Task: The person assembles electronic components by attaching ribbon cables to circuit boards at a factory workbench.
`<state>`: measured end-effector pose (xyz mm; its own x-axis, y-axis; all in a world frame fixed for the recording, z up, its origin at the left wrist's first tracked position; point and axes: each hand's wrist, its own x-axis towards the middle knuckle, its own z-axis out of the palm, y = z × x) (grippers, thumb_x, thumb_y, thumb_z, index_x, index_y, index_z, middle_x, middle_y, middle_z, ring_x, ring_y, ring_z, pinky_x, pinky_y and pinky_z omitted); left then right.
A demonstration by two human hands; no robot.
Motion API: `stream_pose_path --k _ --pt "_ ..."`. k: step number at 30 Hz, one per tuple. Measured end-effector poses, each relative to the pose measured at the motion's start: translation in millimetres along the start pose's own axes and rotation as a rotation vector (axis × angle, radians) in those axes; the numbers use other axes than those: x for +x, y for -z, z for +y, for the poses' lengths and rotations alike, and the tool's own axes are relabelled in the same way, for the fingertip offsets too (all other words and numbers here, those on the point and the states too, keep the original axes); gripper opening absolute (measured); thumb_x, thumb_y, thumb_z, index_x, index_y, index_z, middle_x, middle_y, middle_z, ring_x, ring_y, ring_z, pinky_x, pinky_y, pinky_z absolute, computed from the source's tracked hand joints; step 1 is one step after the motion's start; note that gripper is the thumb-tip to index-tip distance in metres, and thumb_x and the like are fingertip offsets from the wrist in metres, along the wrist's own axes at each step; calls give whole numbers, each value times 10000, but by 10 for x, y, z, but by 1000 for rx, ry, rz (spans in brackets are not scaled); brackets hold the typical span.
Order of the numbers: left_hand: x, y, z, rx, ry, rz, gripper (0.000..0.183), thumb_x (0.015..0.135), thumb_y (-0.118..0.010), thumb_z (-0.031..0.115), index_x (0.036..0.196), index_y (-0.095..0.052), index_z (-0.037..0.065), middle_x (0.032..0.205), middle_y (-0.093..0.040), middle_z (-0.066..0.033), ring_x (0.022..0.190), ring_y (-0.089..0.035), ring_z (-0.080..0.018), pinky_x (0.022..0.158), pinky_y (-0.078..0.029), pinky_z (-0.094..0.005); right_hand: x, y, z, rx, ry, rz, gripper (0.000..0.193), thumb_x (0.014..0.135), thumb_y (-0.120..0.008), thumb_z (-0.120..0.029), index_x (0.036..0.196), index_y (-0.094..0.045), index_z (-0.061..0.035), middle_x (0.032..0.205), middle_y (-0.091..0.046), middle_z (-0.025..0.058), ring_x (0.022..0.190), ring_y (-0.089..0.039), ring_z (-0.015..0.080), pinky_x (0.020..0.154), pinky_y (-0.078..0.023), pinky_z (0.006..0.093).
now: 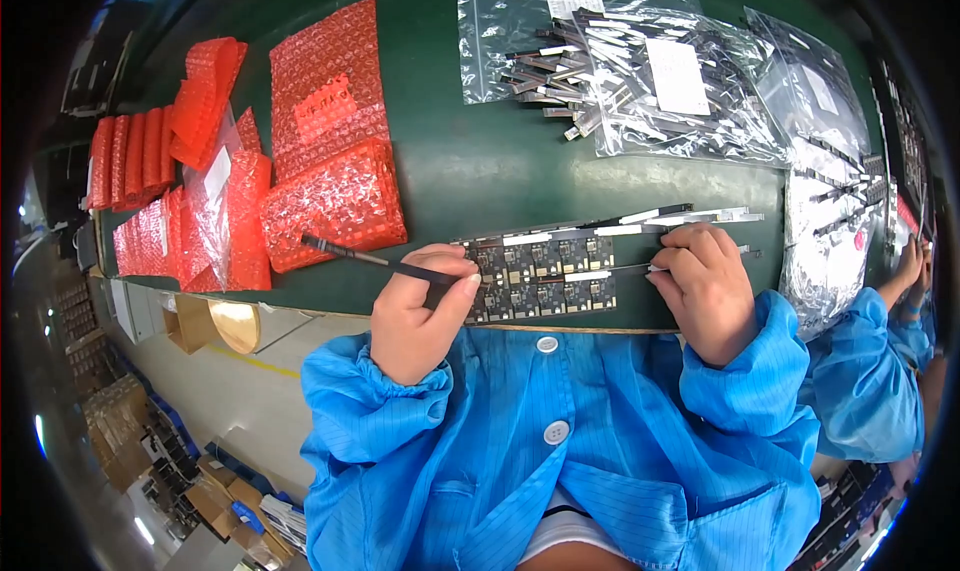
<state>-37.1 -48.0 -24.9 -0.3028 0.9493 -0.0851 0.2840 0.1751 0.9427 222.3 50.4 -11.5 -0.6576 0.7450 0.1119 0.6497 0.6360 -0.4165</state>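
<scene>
A panel of small dark circuit boards (541, 299) lies at the table's front edge, between my two hands. My left hand (418, 316) is closed at its left end, thumb and forefinger pinching a black flat cable (365, 257) that sticks out to the left. At the panel's right side my right hand (708, 289) pinches a thin flat cable (630, 268); its far end shows beyond the knuckles. A white-backed strip (588, 276) lies across the boards. More flat cables (640, 217) with black and silver parts lie along the panel's back edge.
Clear bags of flat cables (685, 121) lie at the back right. A silvery bag (825, 256) with more cables on it is at the right. Red bubble-wrap pouches (335, 196) and red rolls (135, 159) fill the left. A co-worker's blue sleeve (868, 376) is close at right.
</scene>
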Motion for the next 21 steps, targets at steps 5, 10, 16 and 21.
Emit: stream_pose_path --k 5,10,16,21 --pt "-3 17 -57 39 -82 -20 144 751 -652 11 891 -618 6 933 -615 -116 959 -580 -231 819 -453 -306 6 43 -13 29 -5 -22 225 621 -699 -44 824 -600 -44 921 -567 87 913 -531 281 791 -434 371" --pt "1 36 -121 50 -136 -9 148 743 -645 -6 887 -613 -2 918 -616 -115 960 -577 -248 825 -452 -322 97 182 -103 123 -12 2 213 653 -697 -80 847 -614 -50 918 -584 83 888 -544 273 790 -437 370" --pt "88 13 -156 61 -306 -29 156 712 -662 -13 853 -595 3 894 -614 -116 924 -581 -291 808 -461 -368 415 396 -303 232 52 62 197 674 -687 -54 850 -600 -33 871 -592 104 810 -557 286 727 -442 370" --pt "55 5 -214 57 -354 -4 158 716 -622 -42 863 -576 -5 898 -618 -120 962 -566 -293 847 -439 -384 876 283 -214 151 33 112 142 737 -654 -91 857 -609 -32 864 -605 124 824 -573 296 714 -458 361"
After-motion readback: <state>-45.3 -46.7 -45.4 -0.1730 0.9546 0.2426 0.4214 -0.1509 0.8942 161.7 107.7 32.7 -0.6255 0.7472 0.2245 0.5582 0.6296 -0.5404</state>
